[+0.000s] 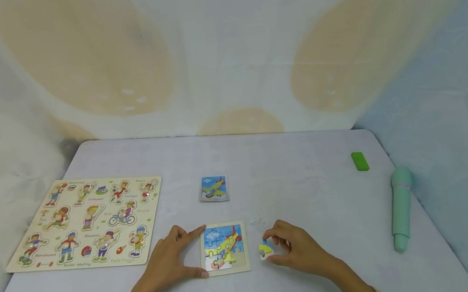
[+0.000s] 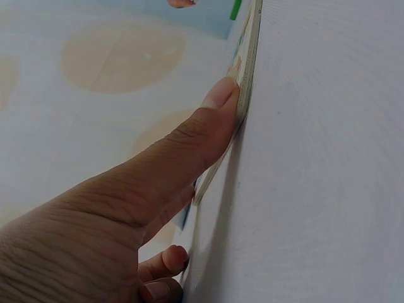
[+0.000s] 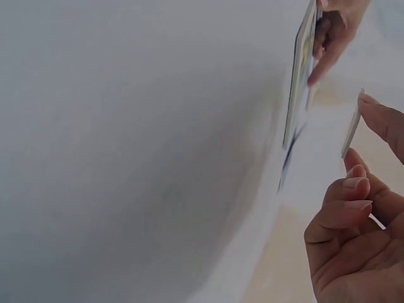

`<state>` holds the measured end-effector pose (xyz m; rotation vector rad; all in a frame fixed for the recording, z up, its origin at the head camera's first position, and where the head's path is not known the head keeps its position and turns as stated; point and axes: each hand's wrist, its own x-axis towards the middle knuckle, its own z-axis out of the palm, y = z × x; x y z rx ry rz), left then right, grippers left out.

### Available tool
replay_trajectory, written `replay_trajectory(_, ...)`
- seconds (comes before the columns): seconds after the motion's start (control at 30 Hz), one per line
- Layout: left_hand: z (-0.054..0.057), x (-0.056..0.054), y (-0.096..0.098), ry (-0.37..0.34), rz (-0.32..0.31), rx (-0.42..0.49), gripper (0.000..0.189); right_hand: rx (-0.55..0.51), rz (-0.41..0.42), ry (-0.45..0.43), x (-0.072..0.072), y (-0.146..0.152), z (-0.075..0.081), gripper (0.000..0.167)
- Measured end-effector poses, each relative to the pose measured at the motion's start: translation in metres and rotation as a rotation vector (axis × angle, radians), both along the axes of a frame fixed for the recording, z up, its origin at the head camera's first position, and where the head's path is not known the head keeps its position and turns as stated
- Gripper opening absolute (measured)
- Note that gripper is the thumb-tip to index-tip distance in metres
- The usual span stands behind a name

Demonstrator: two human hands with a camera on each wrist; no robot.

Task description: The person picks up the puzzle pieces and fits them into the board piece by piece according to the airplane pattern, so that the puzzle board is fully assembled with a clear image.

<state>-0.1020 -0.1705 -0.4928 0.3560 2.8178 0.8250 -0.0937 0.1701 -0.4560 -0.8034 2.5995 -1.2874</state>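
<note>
A small jigsaw board (image 1: 247, 253) with a yellow airplane picture lies on the table, its lower right part showing bare wood. My left hand (image 1: 168, 261) rests along its left side, the straight index finger at the upper left corner and the thumb at the lower one. In the left wrist view the thumb (image 2: 189, 136) presses the board's edge (image 2: 248, 82). Just right of the board, my right hand (image 1: 299, 248) pinches a yellow and white jigsaw piece (image 1: 264, 251) between thumb and index finger. The right wrist view shows this piece (image 3: 351, 132) edge-on.
Behind the board lies a small airplane picture card (image 1: 214, 189). A larger puzzle board with sports figures (image 1: 85, 224) covers the table's left side. To the right are a green block (image 1: 360, 161) and a mint-green, microphone-shaped object (image 1: 402, 209) near the table edge.
</note>
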Motion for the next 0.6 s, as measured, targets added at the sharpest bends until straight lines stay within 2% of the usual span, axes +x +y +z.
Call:
replay_trajectory(0.27,-0.004,-0.001,0.000,0.010,-0.005,0.000,0.103,0.126,0.050,-0.034,-0.002,-0.030,0.000,0.031)
replay_trajectory(0.6,-0.004,-0.001,-0.001,0.025,-0.010,0.001,0.103,0.306,0.060,0.044,-0.005,-0.057,-0.002,0.035)
